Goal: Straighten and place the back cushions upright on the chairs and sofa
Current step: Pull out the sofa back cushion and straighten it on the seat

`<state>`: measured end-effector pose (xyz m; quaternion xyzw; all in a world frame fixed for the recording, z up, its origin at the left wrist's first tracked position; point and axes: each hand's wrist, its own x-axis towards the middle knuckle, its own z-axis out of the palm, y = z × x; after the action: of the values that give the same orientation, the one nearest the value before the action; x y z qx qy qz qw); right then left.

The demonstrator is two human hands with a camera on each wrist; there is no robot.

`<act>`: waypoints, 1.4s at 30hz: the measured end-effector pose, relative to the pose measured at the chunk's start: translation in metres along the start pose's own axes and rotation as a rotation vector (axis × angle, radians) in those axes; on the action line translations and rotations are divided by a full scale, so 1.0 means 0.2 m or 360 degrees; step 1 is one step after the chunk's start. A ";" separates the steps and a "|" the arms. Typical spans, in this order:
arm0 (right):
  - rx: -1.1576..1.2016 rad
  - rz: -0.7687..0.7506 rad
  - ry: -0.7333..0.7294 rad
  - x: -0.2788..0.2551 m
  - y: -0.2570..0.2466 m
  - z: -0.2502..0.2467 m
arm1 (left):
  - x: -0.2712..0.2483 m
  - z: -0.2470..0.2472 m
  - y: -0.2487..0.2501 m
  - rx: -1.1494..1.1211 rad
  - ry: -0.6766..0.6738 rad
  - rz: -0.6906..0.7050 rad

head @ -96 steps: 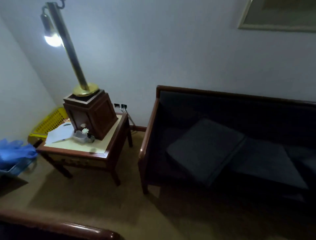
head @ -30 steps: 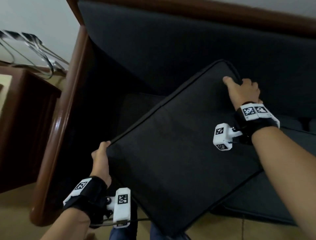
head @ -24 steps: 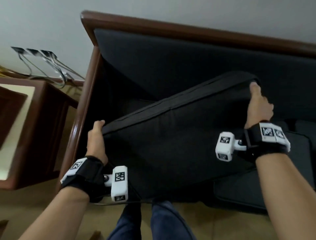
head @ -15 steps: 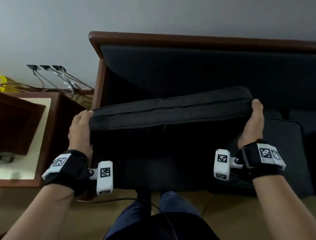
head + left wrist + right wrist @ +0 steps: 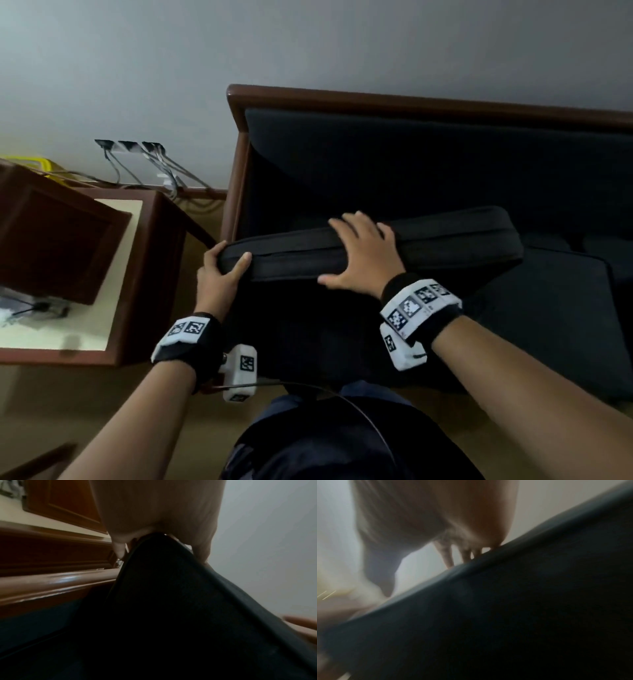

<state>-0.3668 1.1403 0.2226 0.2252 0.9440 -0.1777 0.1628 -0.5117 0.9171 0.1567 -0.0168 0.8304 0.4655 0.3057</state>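
A dark back cushion stands on edge over the sofa's seat, its top edge level and facing me. My left hand grips its left top corner, thumb in front and fingers behind; the left wrist view shows that corner wedged in the grip. My right hand lies spread flat over the middle of the top edge, fingers straight. The right wrist view is blurred, with fingertips on the cushion edge. The sofa has a brown wooden frame and dark backrest behind the cushion.
A seat cushion lies on the sofa's right side. A wooden side table with a dark wooden box stands close on the left. Cables hang from wall sockets behind it. My legs stand before the sofa.
The cushion was lifted from lying flat and tilted onto its edge. My right hand left the right end and moved left onto the middle of the top edge.
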 end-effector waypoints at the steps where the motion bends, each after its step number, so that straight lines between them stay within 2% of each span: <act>1: -0.0156 -0.0062 -0.0125 0.02 -0.09 0.04 | -0.01 -0.02 -0.02 -0.0046 -0.0021 0.0000; 3: -0.0418 -0.0100 -0.0199 0.05 -0.22 0.12 | -0.04 -0.04 -0.05 -0.0113 -0.0081 0.0007; 6: -0.0589 -0.0043 -0.0132 0.08 -0.32 0.20 | -0.07 -0.06 -0.10 -0.0189 -0.0147 0.0051; 12: -0.0386 0.0030 0.0078 0.03 -0.31 0.24 | -0.07 -0.08 -0.17 -0.0201 -0.0236 0.0235; 17: -0.0195 0.0021 0.0409 -0.15 -0.24 0.28 | -0.19 -0.17 -0.24 -0.0206 -0.0702 0.0356; 19: -0.0142 -0.0001 0.0514 -0.25 -0.20 0.27 | -0.22 -0.21 -0.24 -0.0097 -0.0873 0.0452; 21: -0.0077 -0.0009 0.0613 -0.35 -0.15 0.22 | -0.22 -0.22 -0.23 0.0130 -0.0940 0.0607; 24: 0.0067 -0.0012 0.0755 -0.46 -0.05 0.09 | -0.23 -0.18 -0.19 0.0483 -0.0885 0.0930; 30: 0.0400 0.0072 0.0979 -0.64 0.21 -0.16 | -0.34 0.00 0.15 0.0489 -0.0686 0.1409; 34: 0.0808 0.0003 0.1165 -0.69 0.39 -0.31 | -0.45 0.06 0.48 0.0426 -0.0610 0.1609; 38: 0.1261 0.0026 0.1244 -0.72 0.50 -0.43 | -0.56 0.03 0.84 0.0431 -0.0537 0.1770; 42: 0.1555 -0.0010 0.1217 -0.67 0.52 -0.38 | -0.61 0.03 1.00 0.0453 -0.0443 0.1865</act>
<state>-0.2206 1.2101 0.3139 0.3186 0.7458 -0.4966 -0.3093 -0.4722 1.0045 0.3705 0.5438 0.7080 0.4385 0.1039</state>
